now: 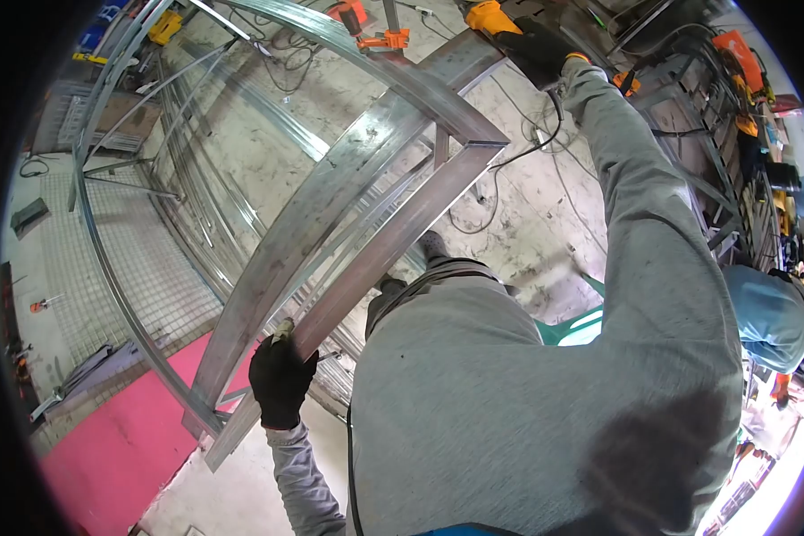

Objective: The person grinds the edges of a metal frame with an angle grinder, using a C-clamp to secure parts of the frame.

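Observation:
My left hand (pixel 281 380), in a black glove, closes around the lower part of a straight rectangular steel tube (pixel 393 246). A pale tip shows at the top of that glove. The tube belongs to a welded frame and meets a curved steel tube (pixel 330 179) at a mitred corner on the upper right. Stretched far forward, my right hand (pixel 540 54) wears a black glove and grips a yellow power tool (pixel 491 16), partly cut off by the view's upper edge. A black cord (pixel 554 129) hangs below that hand. An orange clamp (pixel 384 39) sits on the frame.
Long steel tubes (pixel 210 196) and wire mesh (pixel 152 241) lie on the left. A pink sheet (pixel 121 438) covers floor at lower left. Cables cross the concrete floor (pixel 545 241). Metal racks (pixel 697 134) stand right, near another person in blue (pixel 768 317).

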### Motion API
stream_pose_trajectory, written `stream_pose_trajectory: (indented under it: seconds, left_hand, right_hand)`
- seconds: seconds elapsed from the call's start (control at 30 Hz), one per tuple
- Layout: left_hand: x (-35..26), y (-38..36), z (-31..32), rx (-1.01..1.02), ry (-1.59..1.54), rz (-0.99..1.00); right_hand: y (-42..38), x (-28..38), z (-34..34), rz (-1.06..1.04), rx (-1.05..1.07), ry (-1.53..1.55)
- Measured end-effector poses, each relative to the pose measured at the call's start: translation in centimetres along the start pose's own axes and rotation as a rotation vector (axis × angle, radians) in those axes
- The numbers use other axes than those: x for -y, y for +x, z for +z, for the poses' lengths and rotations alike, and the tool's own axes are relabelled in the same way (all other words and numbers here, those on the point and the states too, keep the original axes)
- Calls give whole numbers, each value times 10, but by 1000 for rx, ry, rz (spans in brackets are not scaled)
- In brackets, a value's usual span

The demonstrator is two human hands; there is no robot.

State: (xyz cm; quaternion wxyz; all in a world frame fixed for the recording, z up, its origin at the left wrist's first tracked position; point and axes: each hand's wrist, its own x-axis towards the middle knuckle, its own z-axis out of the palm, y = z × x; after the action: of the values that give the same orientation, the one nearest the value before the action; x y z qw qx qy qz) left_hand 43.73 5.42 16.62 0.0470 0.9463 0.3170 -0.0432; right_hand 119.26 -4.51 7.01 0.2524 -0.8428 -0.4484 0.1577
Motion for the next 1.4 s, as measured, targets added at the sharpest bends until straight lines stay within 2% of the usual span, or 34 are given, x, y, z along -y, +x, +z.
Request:
stream_pose_trajectory:
  seconds: [0.03,0.1,0.2,0.4,0.5,0.63,0.7,0.83,1.0,1.27,1.33,1.4]
  left_hand:
    - [-1,3,5,3,-1,5]
    - [-1,8,15,-117,-43,139]
    - [-5,14,16,-43,-108,89]
    - [-9,29,25,-126,-98,166]
    - [-12,33,27,-91,-196,106]
    - [-18,35,24,-30,-80,43]
    - [-19,40,19,-88,0,160]
    - [-21,33,28,-151,-89,99]
    - [-31,35,23,-7,-81,30]
    - [-35,39,26,-56,-83,60]
    - [-39,37,26,-97,-92,66]
    - [-49,38,24,-61,-11,-32]
  right_hand:
    - [-10,19,-5,29,-13,-30]
    - [-23,39,-11,91,-40,-88]
    - [-25,27,-9,86,-42,-82]
    - [-6,-1,0,-15,-21,26]
    - [-4,-10,3,-17,-16,71]
    - [-6,-3,-1,99,50,255]
    - [-8,-7,0,73,57,254]
    - [-10,-11,0,28,55,239]
    - [-7,-9,3,-9,40,210]
    - [-4,-17,8,19,28,197]
    - [-4,-17,12,-75,-42,283]
    - [-6,-12,8,-63,-21,242]
